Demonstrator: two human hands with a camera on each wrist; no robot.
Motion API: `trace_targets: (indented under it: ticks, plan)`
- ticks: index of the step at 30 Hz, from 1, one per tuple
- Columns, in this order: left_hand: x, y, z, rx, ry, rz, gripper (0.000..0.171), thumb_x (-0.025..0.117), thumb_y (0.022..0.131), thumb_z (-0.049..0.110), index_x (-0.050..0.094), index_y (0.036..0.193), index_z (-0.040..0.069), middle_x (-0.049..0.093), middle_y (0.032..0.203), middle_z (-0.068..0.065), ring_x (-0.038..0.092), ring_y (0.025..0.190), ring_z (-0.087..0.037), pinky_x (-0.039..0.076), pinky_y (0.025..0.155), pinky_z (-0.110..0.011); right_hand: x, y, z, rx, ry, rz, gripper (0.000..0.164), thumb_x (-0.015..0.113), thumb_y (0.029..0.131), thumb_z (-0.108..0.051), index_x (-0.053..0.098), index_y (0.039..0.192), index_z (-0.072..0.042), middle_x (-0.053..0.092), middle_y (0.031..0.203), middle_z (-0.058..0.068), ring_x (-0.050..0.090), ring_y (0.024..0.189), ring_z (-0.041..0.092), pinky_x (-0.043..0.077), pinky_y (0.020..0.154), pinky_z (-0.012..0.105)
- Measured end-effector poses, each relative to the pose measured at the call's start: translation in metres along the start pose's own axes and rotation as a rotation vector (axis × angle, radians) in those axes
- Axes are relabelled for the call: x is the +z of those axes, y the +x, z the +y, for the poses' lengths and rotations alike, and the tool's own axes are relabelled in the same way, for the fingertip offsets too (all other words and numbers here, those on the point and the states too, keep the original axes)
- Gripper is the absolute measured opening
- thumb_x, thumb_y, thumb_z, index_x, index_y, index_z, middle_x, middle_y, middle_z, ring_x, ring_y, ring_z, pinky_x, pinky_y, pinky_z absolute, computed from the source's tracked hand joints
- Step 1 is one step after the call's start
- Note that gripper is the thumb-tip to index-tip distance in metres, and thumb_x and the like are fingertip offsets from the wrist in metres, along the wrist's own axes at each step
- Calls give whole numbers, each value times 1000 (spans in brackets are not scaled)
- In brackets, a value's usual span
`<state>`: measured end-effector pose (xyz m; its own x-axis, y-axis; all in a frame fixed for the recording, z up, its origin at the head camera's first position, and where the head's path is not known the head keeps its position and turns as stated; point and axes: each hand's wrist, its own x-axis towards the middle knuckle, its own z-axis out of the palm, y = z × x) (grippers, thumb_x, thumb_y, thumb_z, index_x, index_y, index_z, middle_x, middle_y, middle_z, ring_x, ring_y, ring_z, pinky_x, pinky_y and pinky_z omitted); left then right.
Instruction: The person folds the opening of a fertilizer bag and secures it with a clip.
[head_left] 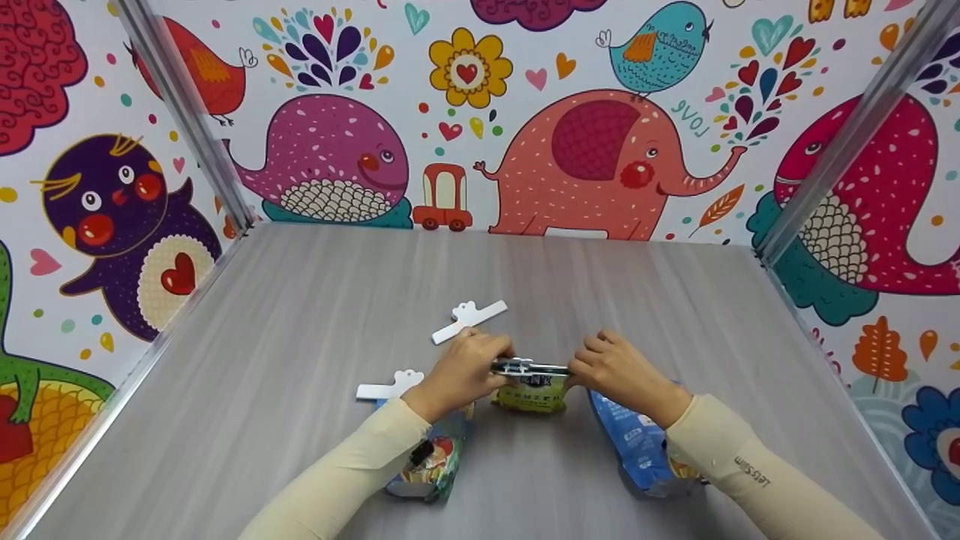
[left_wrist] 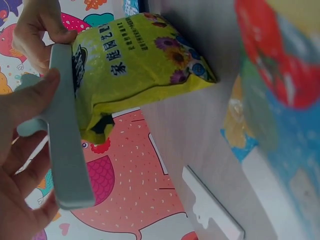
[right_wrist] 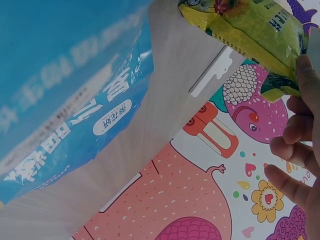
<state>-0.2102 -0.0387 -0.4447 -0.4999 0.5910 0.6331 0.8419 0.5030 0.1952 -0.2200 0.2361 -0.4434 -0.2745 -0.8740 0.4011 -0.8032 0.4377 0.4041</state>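
Observation:
My left hand (head_left: 465, 371) holds a pale bag clip (left_wrist: 70, 135), thumb and fingers on its handle. The clip lies along the top edge of a yellow-green printed bag (head_left: 529, 397), which has flowers on its front. At the other end of that edge, my right hand (head_left: 619, 375) pinches the bag's top corner between thumb and finger. Lettering and a dark folded corner show on the bag (left_wrist: 140, 55) in the left wrist view. How far the clip's jaws are around the edge I cannot tell.
A blue bag (head_left: 634, 439) lies below my right forearm. Under my left forearm is a colourful green and blue bag (head_left: 431, 461), a white clip (head_left: 382, 391) at its top end. Another white clip (head_left: 480, 321) lies beyond my left hand. Printed panels (head_left: 450, 135) wall in the table.

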Motion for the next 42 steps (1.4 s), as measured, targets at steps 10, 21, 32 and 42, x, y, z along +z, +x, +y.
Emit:
trace_targets:
  ticks: [10,21,32,42]
  plan:
    - [1,1,3,-113,-141,-85,29,75,71,-7,58,90,5,70,78,-6,61,65,-19,50,60,-34,3,0,-1,31,52,27,26,85,73,-29,66,81,-13,59,73,-3,57,69,15,46,63,31]
    - [-1,4,3,-191,-241,-96,24,73,76,-6,57,90,4,69,78,-8,60,65,-16,49,59,-29,5,-1,-2,91,220,58,24,86,73,-18,64,79,-12,62,74,-2,60,66,15,50,62,33]
    - [-1,4,4,-246,-271,-125,24,74,76,-5,57,90,4,69,81,-9,64,70,-19,52,61,-32,0,0,-5,227,486,-38,16,81,81,-8,69,91,-9,64,92,1,63,77,14,56,66,33]
    - [-1,6,1,-263,-297,-142,21,75,82,2,56,91,5,70,82,-8,64,70,-17,50,62,-29,1,0,-5,345,787,-111,3,69,92,-3,68,92,-6,68,84,1,61,73,9,53,63,33]
